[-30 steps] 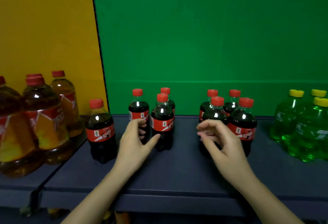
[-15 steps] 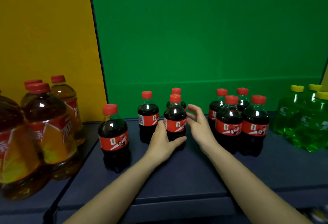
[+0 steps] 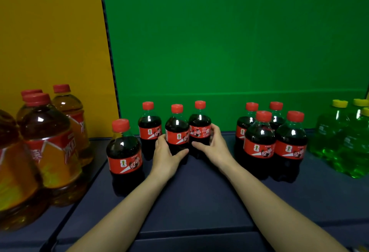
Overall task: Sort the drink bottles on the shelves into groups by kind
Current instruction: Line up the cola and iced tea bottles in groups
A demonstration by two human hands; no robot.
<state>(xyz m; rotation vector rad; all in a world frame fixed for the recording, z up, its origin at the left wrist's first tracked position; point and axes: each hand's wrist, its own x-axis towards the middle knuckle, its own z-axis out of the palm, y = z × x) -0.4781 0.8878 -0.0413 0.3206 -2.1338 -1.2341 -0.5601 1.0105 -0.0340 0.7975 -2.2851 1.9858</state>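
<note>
Small cola bottles with red caps and red labels stand on a dark blue shelf (image 3: 199,201). My left hand (image 3: 166,156) grips the lower body of one cola bottle (image 3: 176,132). Beside it, my right hand (image 3: 212,146) grips a second cola bottle (image 3: 199,126). A third cola bottle (image 3: 149,126) stands just left of these, and a lone one (image 3: 124,152) stands nearer the front left. To the right, a cluster of several cola bottles (image 3: 269,144) stands apart from my hands.
Large amber tea bottles (image 3: 48,148) with red caps crowd the lower shelf section at the left. Green soda bottles (image 3: 347,142) with yellow caps stand at the far right. A green back panel and a yellow one rise behind the shelf.
My right hand moved left from the right cluster and closed around a cola bottle. My left hand shifted onto the neighbouring bottle. The two held bottles now stand side by side.
</note>
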